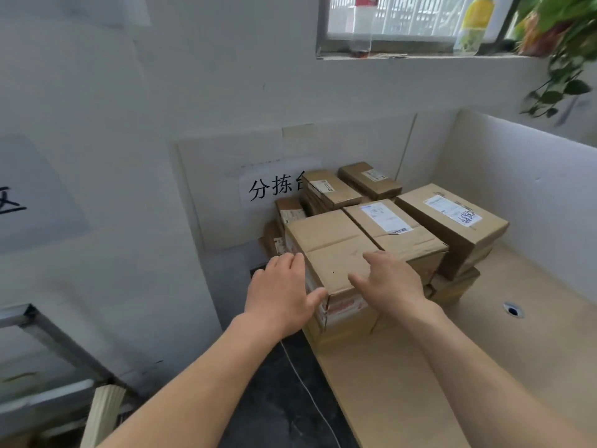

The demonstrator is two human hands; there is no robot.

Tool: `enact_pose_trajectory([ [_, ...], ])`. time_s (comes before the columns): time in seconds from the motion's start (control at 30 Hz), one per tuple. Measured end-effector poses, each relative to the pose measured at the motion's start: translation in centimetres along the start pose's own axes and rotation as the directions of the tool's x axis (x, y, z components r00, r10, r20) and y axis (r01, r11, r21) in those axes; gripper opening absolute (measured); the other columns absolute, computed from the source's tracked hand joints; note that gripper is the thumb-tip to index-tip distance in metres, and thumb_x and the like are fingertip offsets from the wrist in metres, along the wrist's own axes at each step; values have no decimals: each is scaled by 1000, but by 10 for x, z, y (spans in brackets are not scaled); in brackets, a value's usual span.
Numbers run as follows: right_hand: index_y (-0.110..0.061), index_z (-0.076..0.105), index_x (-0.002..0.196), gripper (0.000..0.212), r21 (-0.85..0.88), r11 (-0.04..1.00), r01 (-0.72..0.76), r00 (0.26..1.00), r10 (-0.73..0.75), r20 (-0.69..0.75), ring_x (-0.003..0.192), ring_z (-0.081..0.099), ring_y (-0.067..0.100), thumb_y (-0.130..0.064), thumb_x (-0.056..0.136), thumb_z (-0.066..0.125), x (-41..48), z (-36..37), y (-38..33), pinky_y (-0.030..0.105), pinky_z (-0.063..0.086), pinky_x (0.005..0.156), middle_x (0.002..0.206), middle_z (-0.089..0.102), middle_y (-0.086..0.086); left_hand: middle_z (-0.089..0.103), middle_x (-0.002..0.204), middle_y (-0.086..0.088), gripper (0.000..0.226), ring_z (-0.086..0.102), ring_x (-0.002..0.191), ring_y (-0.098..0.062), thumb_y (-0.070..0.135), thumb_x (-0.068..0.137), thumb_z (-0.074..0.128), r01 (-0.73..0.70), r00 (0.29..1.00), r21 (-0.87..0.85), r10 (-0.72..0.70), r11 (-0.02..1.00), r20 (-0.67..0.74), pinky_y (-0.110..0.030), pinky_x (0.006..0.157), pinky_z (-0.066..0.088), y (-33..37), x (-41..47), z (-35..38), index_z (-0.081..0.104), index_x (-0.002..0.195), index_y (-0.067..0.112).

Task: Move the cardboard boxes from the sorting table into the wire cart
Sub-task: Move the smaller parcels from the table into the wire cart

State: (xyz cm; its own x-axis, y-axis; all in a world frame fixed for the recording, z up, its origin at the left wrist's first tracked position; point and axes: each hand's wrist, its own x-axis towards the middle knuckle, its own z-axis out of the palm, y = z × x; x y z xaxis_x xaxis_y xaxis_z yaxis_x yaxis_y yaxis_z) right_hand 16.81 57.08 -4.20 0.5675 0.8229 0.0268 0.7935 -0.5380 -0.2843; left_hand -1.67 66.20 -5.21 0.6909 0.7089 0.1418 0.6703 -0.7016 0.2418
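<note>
**Both hands at the nearest box**

The nearest cardboard box (332, 244) sits at the left edge of the bench (484, 367). The left hand (281, 295) is spread wide against its left side, thumb at the front corner. The right hand (391, 279), fingers splayed, lies over the top's front edge; whether it touches cannot be told. A labelled box (397, 234) touches it on the right, with a larger box (452, 227) beyond. Smaller boxes (332, 192) stacked behind partly hide a wall sign (271, 189).
</note>
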Motion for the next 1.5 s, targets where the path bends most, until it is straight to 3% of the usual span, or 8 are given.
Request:
enact_pose_trajectory([
  [0.17,-18,63,113,38,34,999,6,998,-9,64,103,58,25,-48,90,54,49,6,16,35,45,76,113,62,3,41,154,-4,79,36,142,-23,66,93,46,65,997,20,-66,998,28,-45,110,38,11,39,14,31,153,16],
  [0.3,-21,57,93,27,14,999,41,996,-42,82,90,57,23,-48,90,54,74,10,21,37,48,74,98,60,1,42,152,-4,78,39,140,-24,65,93,48,123,990,15,-124,992,67,-44,108,39,16,59,24,32,152,16],
  [0.57,-17,61,125,48,33,998,62,994,-64,85,115,58,30,-50,90,54,95,13,25,42,50,90,122,64,6,59,126,0,59,58,112,-24,63,89,58,378,916,-178,-338,909,218,-37,84,49,16,71,44,43,130,22],
  [0.77,-15,59,126,49,164,986,-10,994,-8,107,117,56,32,-46,88,57,96,18,23,41,45,93,124,64,9,62,128,0,57,59,114,-23,53,89,65,519,854,-413,-433,748,287,-38,94,50,18,75,53,47,132,21],
  [0.93,-24,49,138,62,276,956,-98,984,51,172,115,54,38,-51,83,62,91,26,14,41,43,97,126,47,11,63,119,5,51,60,102,-16,46,86,72,563,822,-560,-484,608,300,-30,80,48,16,74,53,50,126,24],
  [1.07,-25,48,137,63,336,940,-60,991,16,134,112,55,34,-48,81,68,83,25,6,39,43,95,124,44,9,57,101,15,46,56,88,-6,44,81,76,556,815,-577,-530,598,235,-23,68,44,9,60,50,46,113,29],
  [1.33,-25,48,139,67,400,909,117,985,-156,67,117,53,29,-48,81,71,35,9,-45,37,42,92,126,57,7,59,108,9,54,61,101,-16,41,81,77,488,795,-661,-603,569,67,-38,91,53,-20,-3,3,46,121,24],
  [1.5,-30,47,142,70,382,890,249,960,-278,22,118,54,27,-51,80,72,-25,4,-104,39,43,96,129,60,5,61,98,17,42,61,89,-6,38,81,77,466,759,-680,-650,566,-21,-29,80,51,-49,-80,-32,47,111,34],
])
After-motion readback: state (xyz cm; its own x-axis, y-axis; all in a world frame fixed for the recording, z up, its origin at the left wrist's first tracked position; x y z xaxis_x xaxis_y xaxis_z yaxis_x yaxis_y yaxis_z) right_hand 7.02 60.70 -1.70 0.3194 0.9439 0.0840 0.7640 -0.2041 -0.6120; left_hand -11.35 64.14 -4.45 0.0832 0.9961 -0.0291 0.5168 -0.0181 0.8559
